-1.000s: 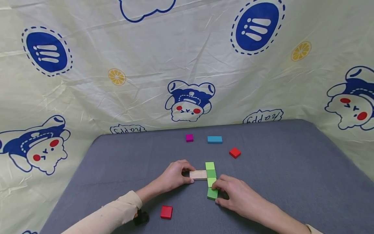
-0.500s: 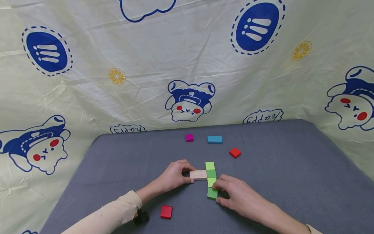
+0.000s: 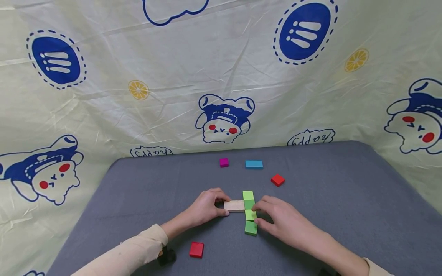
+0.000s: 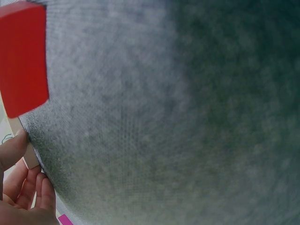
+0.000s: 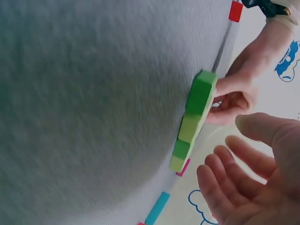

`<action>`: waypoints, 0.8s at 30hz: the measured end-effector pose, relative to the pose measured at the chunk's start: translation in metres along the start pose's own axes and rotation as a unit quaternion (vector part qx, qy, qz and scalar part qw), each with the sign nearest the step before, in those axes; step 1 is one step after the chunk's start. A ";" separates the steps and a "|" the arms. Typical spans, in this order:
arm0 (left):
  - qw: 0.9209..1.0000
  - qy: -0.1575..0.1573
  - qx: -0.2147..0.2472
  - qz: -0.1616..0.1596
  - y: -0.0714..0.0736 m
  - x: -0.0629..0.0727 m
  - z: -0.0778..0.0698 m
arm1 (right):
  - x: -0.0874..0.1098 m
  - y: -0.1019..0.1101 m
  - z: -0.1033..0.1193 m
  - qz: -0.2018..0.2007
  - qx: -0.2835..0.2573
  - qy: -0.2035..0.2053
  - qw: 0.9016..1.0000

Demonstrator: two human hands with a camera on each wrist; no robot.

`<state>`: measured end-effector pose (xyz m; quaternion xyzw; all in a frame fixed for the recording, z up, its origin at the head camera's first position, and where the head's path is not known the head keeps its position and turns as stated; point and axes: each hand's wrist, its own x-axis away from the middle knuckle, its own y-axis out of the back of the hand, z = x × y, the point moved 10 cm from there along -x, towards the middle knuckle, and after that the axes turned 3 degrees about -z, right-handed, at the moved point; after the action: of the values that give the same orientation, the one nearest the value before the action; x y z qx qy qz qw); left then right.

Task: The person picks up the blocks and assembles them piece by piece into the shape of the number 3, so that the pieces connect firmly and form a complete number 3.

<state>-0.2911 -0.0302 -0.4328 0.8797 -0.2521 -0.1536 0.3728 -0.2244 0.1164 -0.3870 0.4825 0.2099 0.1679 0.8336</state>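
Observation:
My left hand (image 3: pixel 207 204) pinches the left end of a plain wooden block (image 3: pixel 235 206) between thumb and fingers. That block's right end meets a column of green blocks, two light and two dark, laid edge to edge. In the column, the light green block (image 3: pixel 250 215) and the dark green block (image 3: pixel 250 227) are nearest to me. My right hand (image 3: pixel 284 219) hovers along the column's right side, fingertips right at its edge in the head view. Seen from the right wrist, this hand (image 5: pixel 255 171) has its thumb and fingers spread, holding nothing.
Toward the back lie a magenta block (image 3: pixel 224 162), a blue block (image 3: pixel 254 165) and a red block (image 3: pixel 277 180). Another red block (image 3: pixel 197 250) is near the left forearm. A patterned cloth (image 3: pixel 165 115) hangs behind the grey table (image 3: pixel 328 184).
My right hand has left the nearest dark green block and shifted a little up and away from me along the column. The left hand and the blocks stay in place.

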 end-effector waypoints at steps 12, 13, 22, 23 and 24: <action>1.000 -0.004 -0.002 0.002 0.000 -0.001 0.000 | -0.022 -0.002 -0.006 0.001 0.035 0.056 0.998; 1.000 -0.004 -0.003 0.002 0.000 -0.002 0.000 | -0.024 -0.003 -0.008 0.005 0.035 0.054 0.998; 1.000 -0.014 0.002 -0.003 0.000 -0.002 -0.001 | -0.035 -0.012 -0.017 0.030 0.009 0.054 0.998; 1.000 -0.013 0.002 -0.002 0.000 -0.002 -0.001 | -0.036 -0.013 -0.017 0.031 0.006 0.056 0.998; 1.000 -0.011 0.002 -0.002 0.000 -0.002 -0.001 | -0.036 -0.013 -0.017 0.031 0.003 0.057 0.998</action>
<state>-0.2922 -0.0287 -0.4322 0.8794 -0.2546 -0.1638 0.3675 -0.2631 0.1049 -0.3991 0.4812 0.2424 0.2203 0.8131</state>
